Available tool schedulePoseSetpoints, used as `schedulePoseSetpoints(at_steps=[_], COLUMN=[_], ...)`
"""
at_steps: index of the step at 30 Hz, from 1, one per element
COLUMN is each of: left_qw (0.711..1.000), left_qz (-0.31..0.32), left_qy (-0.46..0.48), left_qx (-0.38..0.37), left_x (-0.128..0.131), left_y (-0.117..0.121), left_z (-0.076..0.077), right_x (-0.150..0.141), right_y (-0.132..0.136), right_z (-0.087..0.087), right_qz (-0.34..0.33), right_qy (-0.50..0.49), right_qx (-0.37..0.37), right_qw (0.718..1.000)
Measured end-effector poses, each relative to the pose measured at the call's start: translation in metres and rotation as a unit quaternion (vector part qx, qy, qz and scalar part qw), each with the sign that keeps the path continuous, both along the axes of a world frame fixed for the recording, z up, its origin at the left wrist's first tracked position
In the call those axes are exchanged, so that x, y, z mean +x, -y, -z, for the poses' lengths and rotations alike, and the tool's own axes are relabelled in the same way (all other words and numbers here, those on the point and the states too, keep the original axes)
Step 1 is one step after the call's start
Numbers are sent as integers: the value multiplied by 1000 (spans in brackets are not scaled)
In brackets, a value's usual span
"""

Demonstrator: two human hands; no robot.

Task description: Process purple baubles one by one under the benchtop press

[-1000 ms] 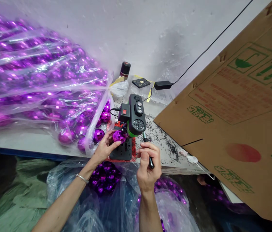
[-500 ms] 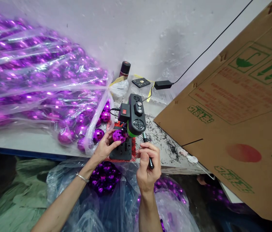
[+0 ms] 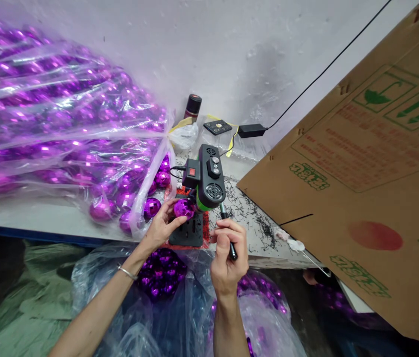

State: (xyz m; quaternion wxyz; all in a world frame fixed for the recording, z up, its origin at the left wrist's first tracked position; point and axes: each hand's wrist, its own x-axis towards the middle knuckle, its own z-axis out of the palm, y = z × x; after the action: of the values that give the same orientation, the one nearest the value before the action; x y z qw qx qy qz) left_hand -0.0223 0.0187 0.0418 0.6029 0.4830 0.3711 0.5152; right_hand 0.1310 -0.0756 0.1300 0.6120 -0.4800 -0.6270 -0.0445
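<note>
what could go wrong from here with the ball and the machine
The left hand has its fingertips close to the machine while steadying the purple ball, so a finger might get caught or knocked. Black scraps litter the table and could foul the work. The loose bag opening sits close by and might snag.

Green umbrella sign [image 3: 377, 95] and paired downward arrows [image 3: 416, 113] on cardboard box [image 3: 328, 201], lettering illegible.

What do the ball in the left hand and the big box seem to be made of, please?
The ball looks like shiny purple plastic, judging by its mirror-like facets, though coated glass is possible. The box appears to be matte brown cardboard, with printed markings.
</note>
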Motion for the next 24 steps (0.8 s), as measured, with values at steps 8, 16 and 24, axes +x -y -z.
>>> schedulePoseSetpoints(at_steps=[8,16,24], left_qw=[1000,1000,1000], left_qz=[-4,-2,9], left_qy=[1,-1,-12], left_qx=[1,15,14], left_x=[1,1,0], left_y=[-1,-2,1], left_z=[-1,-2,1], right_x=[-1,-1,-2], right_y=[1,0,0], right_z=[1,1,2], right_qz=[5,0,3], right_qy=[2,-5,-6], right_qx=[0,4,6], right_qw=[1000,1000,1000])
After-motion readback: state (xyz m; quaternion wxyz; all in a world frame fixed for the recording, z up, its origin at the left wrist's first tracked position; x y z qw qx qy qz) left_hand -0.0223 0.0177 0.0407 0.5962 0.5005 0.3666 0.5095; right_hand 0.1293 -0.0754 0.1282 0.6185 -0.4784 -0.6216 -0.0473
